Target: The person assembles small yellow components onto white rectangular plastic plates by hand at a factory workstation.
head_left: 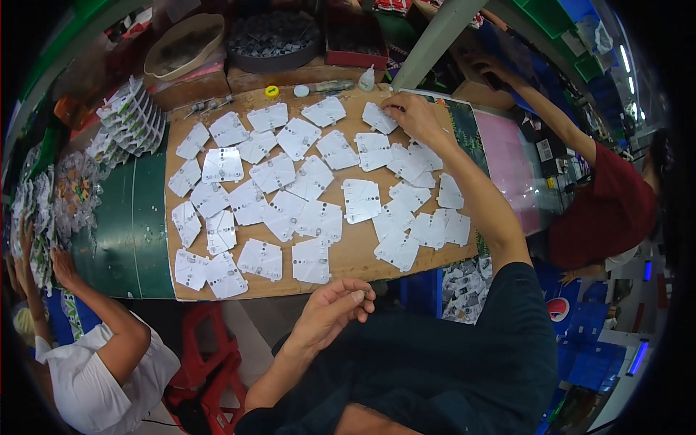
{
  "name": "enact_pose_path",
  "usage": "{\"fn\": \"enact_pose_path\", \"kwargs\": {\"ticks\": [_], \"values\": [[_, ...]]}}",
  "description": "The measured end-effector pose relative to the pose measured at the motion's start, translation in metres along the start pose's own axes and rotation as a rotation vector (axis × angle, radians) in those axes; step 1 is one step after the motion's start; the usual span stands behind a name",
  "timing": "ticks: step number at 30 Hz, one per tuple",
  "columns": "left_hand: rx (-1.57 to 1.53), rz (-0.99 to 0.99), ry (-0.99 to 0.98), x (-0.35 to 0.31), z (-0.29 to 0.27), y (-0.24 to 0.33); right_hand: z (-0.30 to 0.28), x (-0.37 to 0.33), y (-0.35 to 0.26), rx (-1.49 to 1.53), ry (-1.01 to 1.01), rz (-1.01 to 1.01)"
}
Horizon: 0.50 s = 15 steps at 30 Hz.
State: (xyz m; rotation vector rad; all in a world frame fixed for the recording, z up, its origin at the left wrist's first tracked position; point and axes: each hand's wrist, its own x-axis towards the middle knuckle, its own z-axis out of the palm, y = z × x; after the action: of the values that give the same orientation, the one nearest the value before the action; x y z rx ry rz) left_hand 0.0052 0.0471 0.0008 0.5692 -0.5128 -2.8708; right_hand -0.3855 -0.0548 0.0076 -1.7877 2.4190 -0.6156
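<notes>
Many white plastic plates (295,139) with small fittings along their edges lie scattered over a brown board (272,296), some overlapping. My right hand (417,119) reaches to the far side of the board, its fingertips pinched together at the edge of one white plate (378,118). Whatever small thing it may hold there is hidden. My left hand (335,310) is held in front of the board's near edge, palm turned up and fingers curled in. Thumb and fingertips meet around something too small to name. Nearest to it on the board is another white plate (311,261).
Along the back stand a round black tray of small dark parts (274,45), a tan basin (185,47), a red box (355,42), a small white squeeze bottle (367,78) and a yellow cap (272,91). Stacked plates (134,116) rise at left. Co-workers sit on both sides.
</notes>
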Motion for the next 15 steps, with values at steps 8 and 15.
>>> {"fn": "enact_pose_path", "kwargs": {"ticks": [8, 15], "values": [[0.038, -0.011, -0.01, -0.0015, -0.0052, 0.0014, 0.0006, 0.0015, 0.004, 0.002, 0.006, 0.035], [0.029, -0.026, -0.031, -0.0019, -0.0059, 0.0001, -0.0001, 0.0025, 0.0013, -0.018, -0.042, 0.034]]}}
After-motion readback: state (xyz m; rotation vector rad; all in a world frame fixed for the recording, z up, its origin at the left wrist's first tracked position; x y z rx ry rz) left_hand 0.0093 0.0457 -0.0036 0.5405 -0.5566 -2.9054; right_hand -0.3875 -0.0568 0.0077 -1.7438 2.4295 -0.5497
